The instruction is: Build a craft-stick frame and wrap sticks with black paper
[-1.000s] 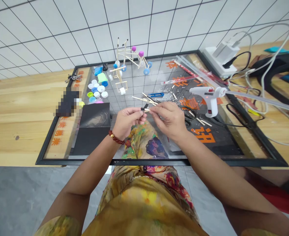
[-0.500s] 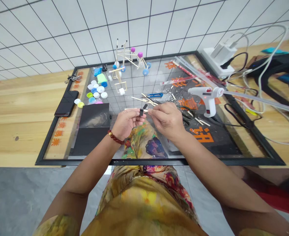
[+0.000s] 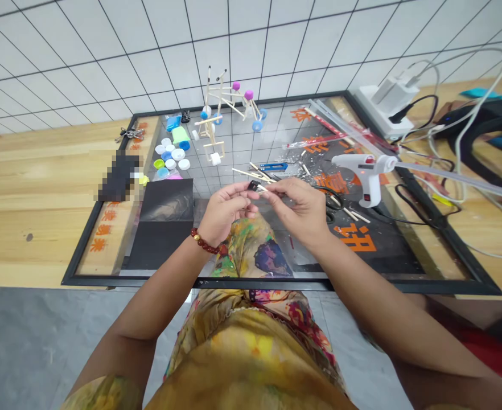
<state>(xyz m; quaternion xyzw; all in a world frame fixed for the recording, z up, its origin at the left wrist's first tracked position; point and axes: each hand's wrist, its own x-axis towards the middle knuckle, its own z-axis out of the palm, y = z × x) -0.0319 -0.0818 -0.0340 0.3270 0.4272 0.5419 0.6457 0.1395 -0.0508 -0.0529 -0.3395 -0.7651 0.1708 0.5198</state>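
Observation:
My left hand (image 3: 226, 212) and my right hand (image 3: 297, 209) meet above the glass-topped mat, with their fingertips close together. A small black piece (image 3: 254, 185) sits on the end of a thin wooden stick (image 3: 261, 188). My left fingers pinch the black piece, and my right fingertips hold the stick. Part of the stick is hidden by my fingers. Several loose wooden sticks (image 3: 251, 174) lie just beyond my hands, and black scissors (image 3: 332, 202) lie to the right of my right hand.
A white hot glue gun (image 3: 364, 173) stands on the black-framed mat (image 3: 242, 282), with a wooden stick model (image 3: 229, 97) and several bottle caps (image 3: 169, 155) beyond. A black sheet (image 3: 165, 222) lies left. Cables and a power strip (image 3: 387, 99) lie right.
The black piece has turned from upright to a flatter tilt between my fingers. Both hands have shifted slightly, and the camera view has moved a little.

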